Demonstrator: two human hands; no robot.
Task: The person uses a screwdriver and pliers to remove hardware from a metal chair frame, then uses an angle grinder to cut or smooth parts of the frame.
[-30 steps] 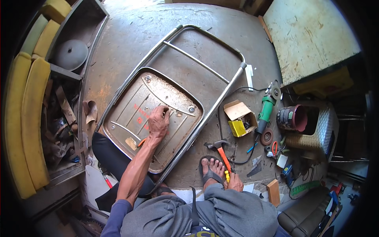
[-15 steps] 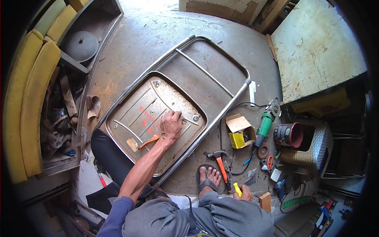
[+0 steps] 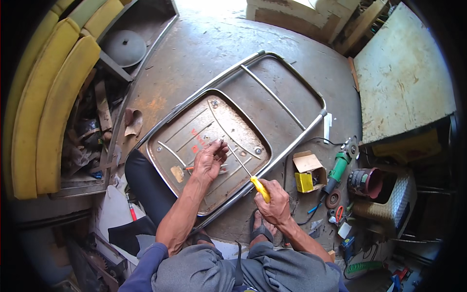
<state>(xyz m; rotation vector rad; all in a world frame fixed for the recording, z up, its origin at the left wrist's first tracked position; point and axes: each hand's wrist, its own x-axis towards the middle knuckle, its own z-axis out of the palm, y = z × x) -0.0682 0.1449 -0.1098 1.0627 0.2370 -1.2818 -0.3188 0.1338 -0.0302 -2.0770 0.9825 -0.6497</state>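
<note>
A chair lies upside down on the floor, with the rusty metal underside of its seat facing up inside a chrome tube frame. Above the seat, my left hand is closed with thumb and fingertips pinched together; a tiny dark bit shows at the tips, too small to name. My right hand grips the yellow handle of a screwdriver, its thin shaft slanting up and left over the seat. An orange-handled tool lies on the seat, partly hidden behind my left hand. Bolts sit near the seat's corners.
The black padded backrest is at the lower left. To the right are an open yellow box, a green angle grinder, a grinding disc, scissors and a paint-stained can. A cluttered shelf stands left.
My right hand has risen from the floor beside my foot with the yellow screwdriver, now over the seat's edge. My left hand has lifted off the seat and turned, fingertips pinched upward. The view has shifted.
</note>
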